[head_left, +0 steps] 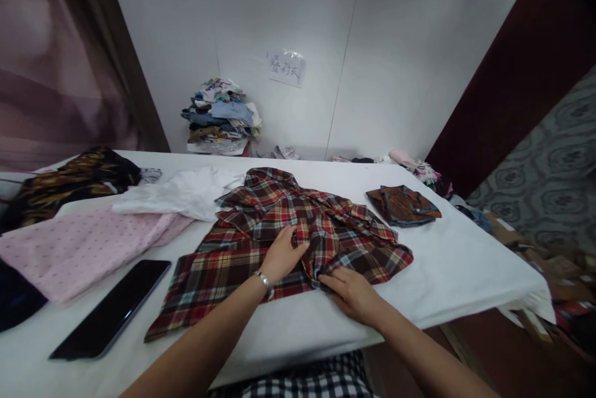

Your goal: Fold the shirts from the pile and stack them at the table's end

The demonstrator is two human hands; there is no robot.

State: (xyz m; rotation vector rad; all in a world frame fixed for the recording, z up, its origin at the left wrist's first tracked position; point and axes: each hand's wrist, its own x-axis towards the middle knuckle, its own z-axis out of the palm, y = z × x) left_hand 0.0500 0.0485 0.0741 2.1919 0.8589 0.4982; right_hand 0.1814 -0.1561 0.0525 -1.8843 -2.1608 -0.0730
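A red, brown and blue plaid shirt (242,243) lies spread on the white table (456,267), its right side bunched up. My left hand (282,255), with a bracelet at the wrist, pinches a fold of the shirt near its middle. My right hand (351,292) lies at the shirt's lower right hem, with its fingertips pinching the edge of the cloth.
A folded brown shirt (403,205) lies to the right. A white garment (181,193), a pink dotted cloth (79,246) and a dark patterned garment (74,177) lie at the left. A black tablet (114,308) lies near the front edge. A clothes pile (221,115) stands against the wall.
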